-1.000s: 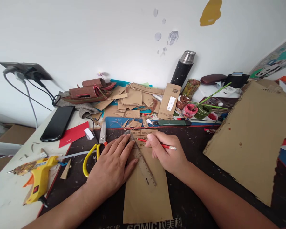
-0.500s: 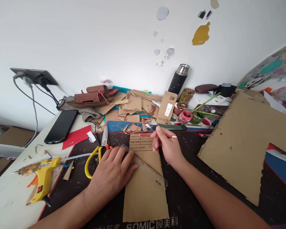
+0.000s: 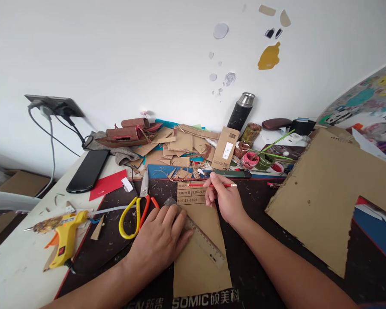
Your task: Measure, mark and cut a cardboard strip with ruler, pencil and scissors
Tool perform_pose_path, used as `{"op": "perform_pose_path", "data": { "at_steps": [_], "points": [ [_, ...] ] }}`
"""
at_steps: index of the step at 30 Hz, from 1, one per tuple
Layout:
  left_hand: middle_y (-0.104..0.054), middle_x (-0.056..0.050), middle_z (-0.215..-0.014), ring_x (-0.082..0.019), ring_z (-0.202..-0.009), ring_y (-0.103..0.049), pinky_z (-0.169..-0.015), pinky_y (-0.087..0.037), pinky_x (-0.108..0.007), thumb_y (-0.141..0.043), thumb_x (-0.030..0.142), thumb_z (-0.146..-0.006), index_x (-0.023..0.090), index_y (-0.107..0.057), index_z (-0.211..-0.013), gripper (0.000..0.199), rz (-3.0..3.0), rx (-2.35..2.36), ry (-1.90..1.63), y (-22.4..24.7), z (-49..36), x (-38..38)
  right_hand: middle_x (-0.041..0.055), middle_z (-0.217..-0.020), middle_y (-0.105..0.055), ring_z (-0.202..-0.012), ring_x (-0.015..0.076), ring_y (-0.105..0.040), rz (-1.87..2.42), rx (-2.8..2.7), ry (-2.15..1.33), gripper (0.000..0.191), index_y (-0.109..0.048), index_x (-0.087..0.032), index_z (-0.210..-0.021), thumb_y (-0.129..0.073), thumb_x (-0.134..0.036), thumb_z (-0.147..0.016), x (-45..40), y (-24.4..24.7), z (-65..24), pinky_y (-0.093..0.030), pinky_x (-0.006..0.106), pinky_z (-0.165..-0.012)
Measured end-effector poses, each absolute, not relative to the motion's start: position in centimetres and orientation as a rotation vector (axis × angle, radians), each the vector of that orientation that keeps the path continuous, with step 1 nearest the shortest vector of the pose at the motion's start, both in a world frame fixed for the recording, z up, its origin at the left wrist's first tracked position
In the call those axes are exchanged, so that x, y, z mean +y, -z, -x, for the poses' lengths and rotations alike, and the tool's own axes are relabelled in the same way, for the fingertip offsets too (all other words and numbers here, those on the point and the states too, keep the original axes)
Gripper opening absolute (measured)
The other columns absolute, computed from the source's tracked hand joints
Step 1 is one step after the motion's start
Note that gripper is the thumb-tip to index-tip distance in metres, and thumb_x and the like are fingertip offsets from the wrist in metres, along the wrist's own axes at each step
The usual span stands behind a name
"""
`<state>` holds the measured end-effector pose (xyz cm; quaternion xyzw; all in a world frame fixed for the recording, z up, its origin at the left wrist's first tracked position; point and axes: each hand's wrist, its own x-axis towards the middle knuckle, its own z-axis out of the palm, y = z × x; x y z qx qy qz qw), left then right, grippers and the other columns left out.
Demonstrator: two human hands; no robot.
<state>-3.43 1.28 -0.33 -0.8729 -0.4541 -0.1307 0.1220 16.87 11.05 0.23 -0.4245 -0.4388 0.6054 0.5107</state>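
A clear ruler [image 3: 206, 243] lies slantwise across a narrow piece of brown cardboard [image 3: 199, 277] with printed text at its far end. My left hand [image 3: 165, 234] is closed over the ruler's upper left part, fingers bent and pressing it to the cardboard. A red pencil [image 3: 197, 185] is pinched in my right hand [image 3: 227, 201], held almost level above the printed end. Its tip points left. Scissors [image 3: 128, 221] with yellow and orange handles lie just left of my left hand.
A yellow glue gun [image 3: 67, 238] and a black phone [image 3: 87, 171] lie on the left. Cardboard scraps [image 3: 182, 141], a model boat [image 3: 125, 135], paint jars [image 3: 251, 159] and a black flask [image 3: 241, 113] fill the back. A large cardboard sheet [image 3: 315, 206] stands at right.
The ruler has shifted on the cardboard under my left hand, its lower right end now further inside the cardboard's edge. My right hand keeps the pencil at the printed end.
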Motion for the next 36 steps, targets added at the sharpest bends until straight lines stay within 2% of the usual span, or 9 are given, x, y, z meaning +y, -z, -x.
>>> {"op": "perform_pose_path", "data": {
  "at_steps": [8,15,22,25,31,36],
  "points": [
    [-0.071,-0.014,-0.109,-0.031,-0.09,-0.069,-0.073,-0.057,-0.046,-0.054,0.031,-0.11,0.014,-0.069,-0.132,0.032,2.656,-1.22,0.333,0.3,2.1,0.9,-0.0056,-0.043,-0.052,-0.036,0.0117,-0.054,0.973,-1.019,-1.492,0.058,-0.072,-0.019,-0.073,-0.081,-0.075,-0.085,11.5,0.1,-17.1,-0.039,0.02,-0.037],
    [-0.074,-0.014,-0.116,-0.03,-0.094,-0.072,-0.077,-0.061,-0.045,-0.05,0.031,-0.113,0.017,-0.071,-0.127,0.029,2.711,-1.16,0.445,0.2,3.0,0.9,-0.0061,-0.045,-0.051,-0.037,0.0125,-0.055,0.986,-0.994,-1.527,0.059,-0.07,-0.019,-0.073,-0.082,-0.077,-0.082,11.8,-0.1,-17.4,-0.036,0.02,-0.034],
    [-0.075,-0.012,-0.126,-0.028,-0.105,-0.073,-0.088,-0.063,-0.043,-0.049,0.032,-0.114,0.022,-0.073,-0.123,0.028,2.82,-1.239,0.584,-0.2,4.2,1.4,-0.0074,-0.045,-0.047,-0.037,0.0127,-0.054,0.979,-0.955,-1.529,0.058,-0.069,-0.02,-0.074,-0.082,-0.076,-0.082,12.1,-0.4,-17.6,-0.036,0.02,-0.035],
    [-0.075,-0.011,-0.132,-0.029,-0.114,-0.071,-0.098,-0.062,-0.046,-0.052,0.03,-0.114,0.022,-0.074,-0.125,0.026,2.872,-1.281,0.63,-0.1,5.0,1.6,-0.0072,-0.046,-0.048,-0.037,0.0126,-0.054,0.986,-0.963,-1.539,0.059,-0.069,-0.02,-0.075,-0.082,-0.077,-0.082,12.1,-0.3,-17.7,-0.036,0.02,-0.034],
    [-0.071,-0.008,-0.15,-0.03,-0.137,-0.065,-0.113,-0.059,-0.048,-0.056,0.029,-0.112,0.025,-0.069,-0.142,0.033,2.966,-1.327,0.563,-0.5,6.5,2.0,-0.0073,-0.046,-0.049,-0.037,0.012,-0.054,0.981,-0.957,-1.56,0.058,-0.07,-0.019,-0.075,-0.084,-0.075,-0.081,12.0,-0.4,-17.6,-0.037,0.02,-0.035],
    [-0.064,-0.008,-0.159,-0.03,-0.145,-0.062,-0.118,-0.055,-0.051,-0.063,0.035,-0.109,0.027,-0.066,-0.148,0.039,2.971,-1.403,0.541,-1.3,7.3,3.0,-0.0067,-0.046,-0.051,-0.038,0.0124,-0.055,0.985,-0.951,-1.562,0.057,-0.07,-0.019,-0.074,-0.086,-0.074,-0.079,12.0,-0.6,-17.5,-0.037,0.02,-0.035]
  ]
}}
